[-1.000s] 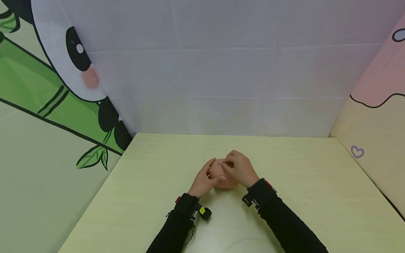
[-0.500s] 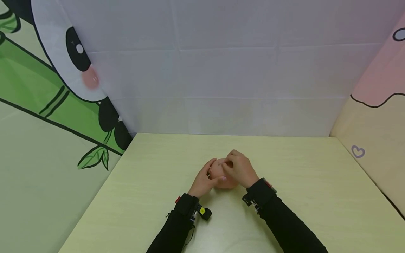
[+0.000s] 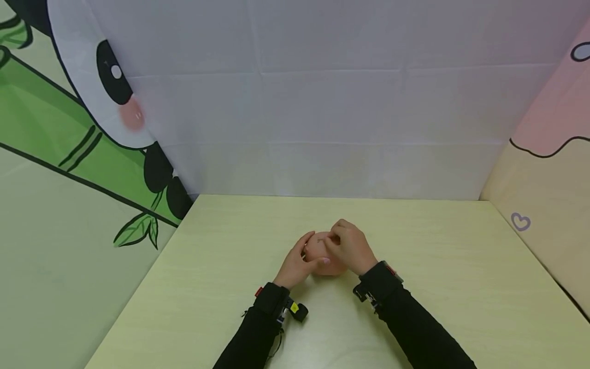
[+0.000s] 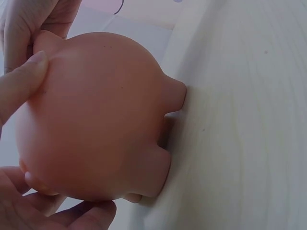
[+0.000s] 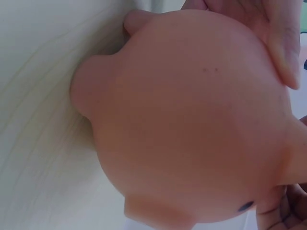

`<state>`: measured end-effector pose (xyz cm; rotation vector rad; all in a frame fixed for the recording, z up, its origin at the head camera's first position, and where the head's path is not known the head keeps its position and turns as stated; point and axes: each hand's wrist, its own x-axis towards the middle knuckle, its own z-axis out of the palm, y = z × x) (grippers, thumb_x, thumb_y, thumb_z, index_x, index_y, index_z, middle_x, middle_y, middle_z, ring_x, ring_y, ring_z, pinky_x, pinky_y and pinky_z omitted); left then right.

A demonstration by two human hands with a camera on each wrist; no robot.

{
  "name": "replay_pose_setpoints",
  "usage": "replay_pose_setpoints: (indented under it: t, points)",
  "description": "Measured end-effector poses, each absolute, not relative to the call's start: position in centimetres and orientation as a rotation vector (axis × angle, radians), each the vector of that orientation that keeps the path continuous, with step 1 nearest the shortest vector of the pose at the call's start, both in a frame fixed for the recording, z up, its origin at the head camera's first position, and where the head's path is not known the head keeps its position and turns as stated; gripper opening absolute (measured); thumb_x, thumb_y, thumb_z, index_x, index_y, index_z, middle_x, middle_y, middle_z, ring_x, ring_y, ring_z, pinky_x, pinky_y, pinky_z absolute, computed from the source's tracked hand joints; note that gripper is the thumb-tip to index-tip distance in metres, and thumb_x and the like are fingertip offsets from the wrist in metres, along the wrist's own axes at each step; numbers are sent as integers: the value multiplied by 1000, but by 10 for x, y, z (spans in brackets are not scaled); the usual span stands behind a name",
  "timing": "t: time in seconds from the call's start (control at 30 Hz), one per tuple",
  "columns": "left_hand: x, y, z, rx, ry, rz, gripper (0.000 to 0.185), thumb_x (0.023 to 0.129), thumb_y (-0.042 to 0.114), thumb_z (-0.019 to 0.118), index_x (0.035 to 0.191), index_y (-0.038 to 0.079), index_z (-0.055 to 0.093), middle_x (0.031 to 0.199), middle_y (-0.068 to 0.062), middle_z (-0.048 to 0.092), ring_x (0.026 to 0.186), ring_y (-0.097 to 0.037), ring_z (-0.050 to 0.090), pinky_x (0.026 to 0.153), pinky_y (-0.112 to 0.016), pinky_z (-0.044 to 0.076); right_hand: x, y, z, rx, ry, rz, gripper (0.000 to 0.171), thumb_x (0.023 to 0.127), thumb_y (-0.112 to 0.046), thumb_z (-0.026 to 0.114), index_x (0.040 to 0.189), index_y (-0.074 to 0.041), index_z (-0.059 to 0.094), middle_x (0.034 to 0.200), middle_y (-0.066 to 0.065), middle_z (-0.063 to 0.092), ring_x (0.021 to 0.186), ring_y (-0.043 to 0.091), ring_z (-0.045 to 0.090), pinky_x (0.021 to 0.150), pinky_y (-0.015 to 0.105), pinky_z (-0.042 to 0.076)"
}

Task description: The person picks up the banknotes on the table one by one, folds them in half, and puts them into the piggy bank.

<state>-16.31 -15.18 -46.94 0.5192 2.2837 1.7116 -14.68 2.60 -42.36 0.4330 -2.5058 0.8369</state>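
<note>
A round pink toy pig stands on its short legs on the pale table, near the middle. My left hand cups its left side, thumb lying across the front and fingers round the far side. My right hand lies over the top right, its curled fingers pinching at the top of the toy. Up close in the left wrist view, the pig fills the frame, thumb pressed on its body. The right wrist view shows the pig with a small dark eye mark and a thumb on its upper edge.
White cloth forms the back wall. A panda-and-bamboo panel closes the left side and a pink and cream panel the right. Both forearms wear black sleeves with wrist cameras.
</note>
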Motion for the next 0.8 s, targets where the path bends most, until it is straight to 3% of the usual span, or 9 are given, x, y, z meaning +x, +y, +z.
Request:
replay_pose_setpoints:
  t: [0.4, 0.6, 0.8]
  points:
    - [-165, -153, -472, 496, 2298, 1712, 85, 87, 38, 75, 155, 22, 28, 158, -11, 32, 140, -34, 39, 110, -55, 39, -147, 38, -432, 491, -2441, 983, 9, 91, -11, 69, 87, -8, 76, 88, 4, 67, 77, 15, 61, 70, 29, 53]
    - [-164, -156, -466, 553, 2373, 1693, 73, 91, 27, 69, 153, 14, 33, 158, -12, 32, 145, -32, 33, 116, -52, 32, -145, 53, -434, 511, -2372, 1078, 9, 93, -11, 67, 93, -9, 75, 90, 3, 69, 80, 15, 62, 72, 35, 55]
    - [-170, -167, -460, 719, 2726, 1495, 66, 96, 36, 62, 151, 10, 37, 156, -14, 36, 146, -33, 31, 116, -54, 30, -143, 72, -438, 417, -2327, 924, 8, 93, -11, 66, 94, -7, 73, 90, 6, 68, 85, 20, 63, 73, 39, 55]
